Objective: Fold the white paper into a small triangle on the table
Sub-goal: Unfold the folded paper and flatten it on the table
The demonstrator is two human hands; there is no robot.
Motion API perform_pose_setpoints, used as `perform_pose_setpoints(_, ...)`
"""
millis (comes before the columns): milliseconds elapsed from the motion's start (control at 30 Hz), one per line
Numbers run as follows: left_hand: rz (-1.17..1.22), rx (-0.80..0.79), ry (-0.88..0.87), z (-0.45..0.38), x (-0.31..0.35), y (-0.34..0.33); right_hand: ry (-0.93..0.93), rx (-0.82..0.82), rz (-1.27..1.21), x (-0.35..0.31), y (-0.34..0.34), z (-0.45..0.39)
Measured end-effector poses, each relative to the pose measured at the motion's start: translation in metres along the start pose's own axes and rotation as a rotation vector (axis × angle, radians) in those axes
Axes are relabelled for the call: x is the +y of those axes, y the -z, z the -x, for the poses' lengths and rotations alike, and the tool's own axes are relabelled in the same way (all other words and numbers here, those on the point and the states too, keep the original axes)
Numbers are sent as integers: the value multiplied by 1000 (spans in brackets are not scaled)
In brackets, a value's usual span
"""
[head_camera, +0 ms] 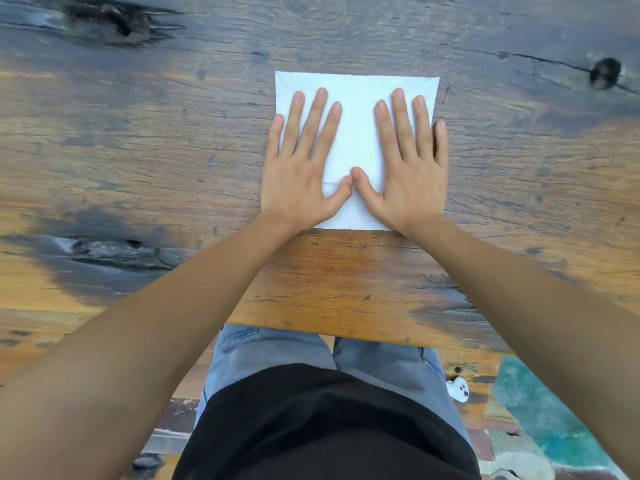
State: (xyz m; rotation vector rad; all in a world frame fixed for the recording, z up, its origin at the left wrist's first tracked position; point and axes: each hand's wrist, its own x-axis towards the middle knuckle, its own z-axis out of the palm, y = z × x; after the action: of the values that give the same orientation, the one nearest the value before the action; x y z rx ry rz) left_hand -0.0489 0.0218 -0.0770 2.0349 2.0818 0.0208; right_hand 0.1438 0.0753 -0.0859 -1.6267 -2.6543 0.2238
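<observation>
A white sheet of paper [356, 133] lies flat on the worn wooden table [156, 150], roughly rectangular, just ahead of me. My left hand [299, 171] rests palm down on its left half, fingers spread and straight. On the right half my right hand [407, 168] lies the same way. The two thumb tips touch near the paper's lower middle. Both little fingers reach just past the paper's side edges. The paper's near corners are hidden under my palms.
The table's near edge [346, 336] runs just above my lap. Dark knots and cracks mark the wood at the far left [117, 24] and far right [604, 72]. A small white object [459, 389] lies below the table by my right leg.
</observation>
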Motion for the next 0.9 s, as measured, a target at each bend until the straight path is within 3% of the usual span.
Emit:
perform_pose_setpoints(467, -45, -194, -85, 38, -51, 23, -23, -133, -81, -4, 18, -3)
perform_pose_setpoints(733, -45, -292, -54, 42, -46, 37, -54, -236, -348, 17, 41, 5)
perform_pose_setpoints(800, -6, -279, -54, 40, -44, 47, -65, -257, -356, 28, 47, 15)
perform_pose_setpoints(900, 217, -126, 55, 25, -38, 64, -12, -269, -356, 39, 56, 34)
